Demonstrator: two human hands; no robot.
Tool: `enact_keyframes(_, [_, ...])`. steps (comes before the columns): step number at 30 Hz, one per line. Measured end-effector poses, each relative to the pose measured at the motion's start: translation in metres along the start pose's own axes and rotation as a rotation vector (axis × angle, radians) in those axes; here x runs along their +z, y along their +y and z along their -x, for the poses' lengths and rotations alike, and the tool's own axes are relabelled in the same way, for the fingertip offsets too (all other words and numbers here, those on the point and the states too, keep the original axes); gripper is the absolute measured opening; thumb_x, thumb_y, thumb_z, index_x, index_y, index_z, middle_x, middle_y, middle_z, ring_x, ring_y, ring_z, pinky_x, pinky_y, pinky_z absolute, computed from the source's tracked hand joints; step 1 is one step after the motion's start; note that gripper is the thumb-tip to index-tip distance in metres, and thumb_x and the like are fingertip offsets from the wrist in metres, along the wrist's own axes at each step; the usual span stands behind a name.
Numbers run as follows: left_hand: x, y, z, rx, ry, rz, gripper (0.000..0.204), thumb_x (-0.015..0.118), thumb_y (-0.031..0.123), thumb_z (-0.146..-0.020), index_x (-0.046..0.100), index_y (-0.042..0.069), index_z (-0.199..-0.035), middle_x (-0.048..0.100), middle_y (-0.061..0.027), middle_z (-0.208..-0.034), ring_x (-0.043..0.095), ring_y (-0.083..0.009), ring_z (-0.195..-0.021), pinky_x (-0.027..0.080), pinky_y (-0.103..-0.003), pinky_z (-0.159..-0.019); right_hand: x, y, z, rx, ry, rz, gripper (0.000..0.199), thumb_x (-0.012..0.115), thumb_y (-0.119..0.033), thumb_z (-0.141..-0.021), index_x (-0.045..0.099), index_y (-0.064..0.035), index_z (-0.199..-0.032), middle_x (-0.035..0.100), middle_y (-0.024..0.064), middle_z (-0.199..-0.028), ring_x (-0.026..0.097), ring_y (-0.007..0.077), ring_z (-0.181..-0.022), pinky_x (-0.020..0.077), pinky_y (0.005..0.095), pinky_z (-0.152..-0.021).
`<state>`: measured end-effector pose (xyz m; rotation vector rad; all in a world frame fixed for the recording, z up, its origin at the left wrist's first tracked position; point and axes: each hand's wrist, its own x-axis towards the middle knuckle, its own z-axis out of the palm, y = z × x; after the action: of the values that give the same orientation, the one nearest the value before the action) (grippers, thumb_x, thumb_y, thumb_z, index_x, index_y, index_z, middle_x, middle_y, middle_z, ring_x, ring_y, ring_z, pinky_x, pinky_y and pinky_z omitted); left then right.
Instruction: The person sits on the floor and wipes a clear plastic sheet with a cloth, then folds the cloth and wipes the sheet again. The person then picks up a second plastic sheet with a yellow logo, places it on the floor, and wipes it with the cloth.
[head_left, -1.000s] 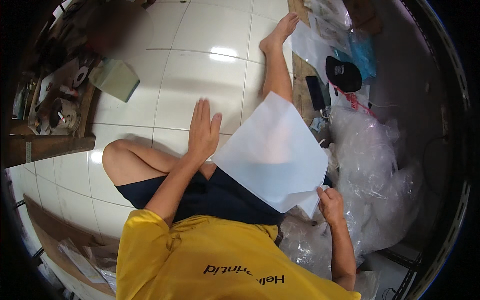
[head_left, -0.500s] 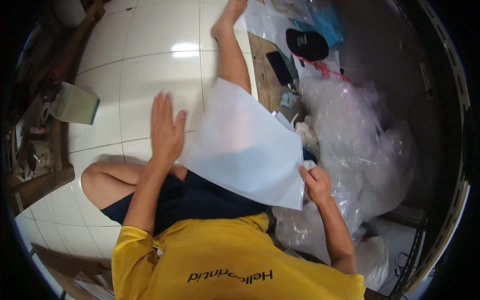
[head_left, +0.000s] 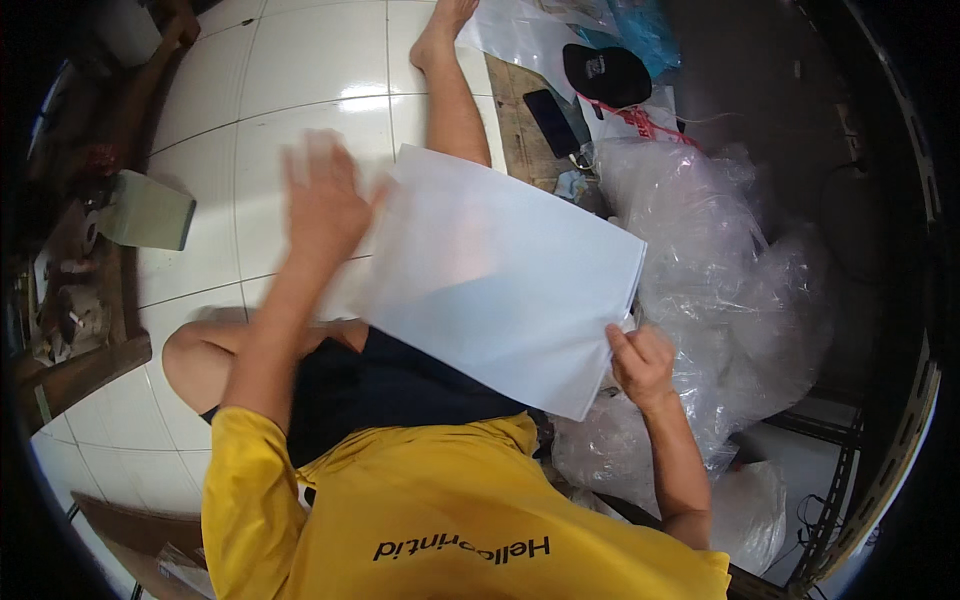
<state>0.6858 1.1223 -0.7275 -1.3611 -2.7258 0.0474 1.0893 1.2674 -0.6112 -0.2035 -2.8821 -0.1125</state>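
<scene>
A whitish, slightly see-through sheet (head_left: 510,275) spreads above my lap, and my outstretched leg shows faintly through it. It may be a flat plastic bag or a few layers; I cannot tell which. My right hand (head_left: 643,365) is closed on its right edge, thumb on top, and the sheet creases toward that grip. Off the sheet's left edge, above the tiled floor, my left hand (head_left: 328,205) is raised with fingers apart. Motion smears those fingers, and nothing shows in them.
A big heap of clear plastic bags (head_left: 700,290) lies to the right. Beyond it are a phone (head_left: 551,124) with a cable and a black cap (head_left: 607,76). At the left, a translucent container (head_left: 148,212) stands by a wooden shelf (head_left: 95,375). A metal rack post (head_left: 918,170) borders the right.
My left hand has moved away from me, up and slightly left. The sheet has swung rightward and flattened out, its right edge still in my right hand.
</scene>
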Motion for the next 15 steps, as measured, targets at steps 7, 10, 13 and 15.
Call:
enact_keyframes(7, [-0.072, 0.099, 0.05, 0.801, 0.208, 0.99, 0.074, 0.069, 0.045, -0.088, 0.049, 0.001, -0.144, 0.044, -0.018, -0.154, 0.036, -0.0349, -0.146, 0.024, -0.052, -0.12, 0.005, 0.001, -0.041, -0.056, 0.057, -0.053, 0.028, 0.076, 0.004, -0.073, 0.074, -0.007, -0.099, 0.045, 0.0018, -0.067, 0.049, 0.0199, -0.057, 0.0369, 0.0353, -0.05])
enact_keyframes(10, [0.013, 0.112, 0.064, 0.76, 0.156, 0.94, 0.074, 0.066, 0.048, -0.088, 0.049, 0.002, -0.145, 0.041, -0.0201, -0.156, 0.034, -0.0364, -0.147, 0.023, -0.054, -0.121, 0.0, 0.005, -0.034, -0.089, 0.019, -0.039, 0.03, 0.076, 0.005, -0.072, 0.073, -0.0062, -0.099, 0.047, 0.0034, -0.067, 0.049, 0.0219, -0.058, 0.038, 0.0363, -0.05])
enact_keyframes(13, [0.032, 0.047, 0.007, 0.077, -0.061, 0.733, 0.076, 0.053, 0.051, -0.097, 0.043, -0.005, -0.148, 0.039, -0.0267, -0.155, 0.033, -0.0412, -0.147, 0.022, -0.052, -0.122, -0.006, 0.002, -0.024, 0.018, 0.021, -0.014, 0.034, 0.074, 0.008, -0.07, 0.073, -0.0051, -0.101, 0.049, 0.0052, -0.068, 0.05, 0.0233, -0.058, 0.0381, 0.037, -0.051])
enact_keyframes(15, [0.054, -0.002, -0.011, -0.377, -0.136, 0.649, 0.073, 0.041, 0.049, -0.105, 0.039, -0.011, -0.147, 0.042, -0.0288, -0.152, 0.036, -0.0433, -0.144, 0.025, -0.049, -0.121, -0.005, 0.009, -0.023, 0.073, 0.108, -0.036, 0.039, 0.069, 0.013, -0.069, 0.073, -0.0037, -0.103, 0.05, 0.0071, -0.069, 0.05, 0.0245, -0.058, 0.0384, 0.0371, -0.051])
